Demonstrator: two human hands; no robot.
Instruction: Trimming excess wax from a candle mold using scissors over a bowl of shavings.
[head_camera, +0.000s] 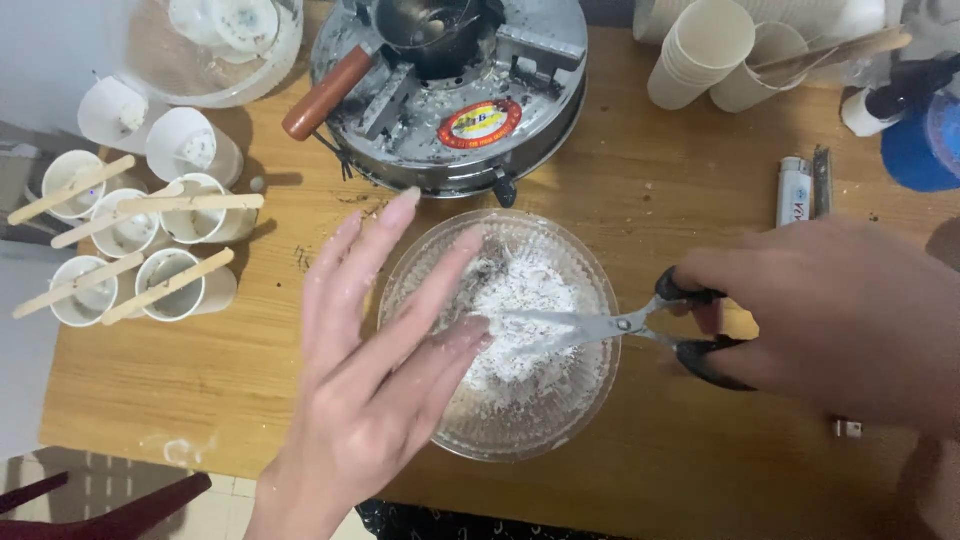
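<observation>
A clear glass bowl (580, 400) of white powder stands in the middle of the wooden table (180, 380). My left hand (375, 370) hovers flat over the bowl's left side, fingers spread and dusted with powder, holding nothing. My right hand (830, 320) grips black-handled scissors (640, 325) at the bowl's right rim. Their blades reach into the powder toward my left fingertips.
A round metal stove (520, 110) with a wood-handled pot stands behind the bowl. Several white paper cups (175, 285) with wooden sticks across them sit at the left. Stacked paper cups (700, 50), a lighter (793, 190) and a blue object (925, 140) lie at the back right.
</observation>
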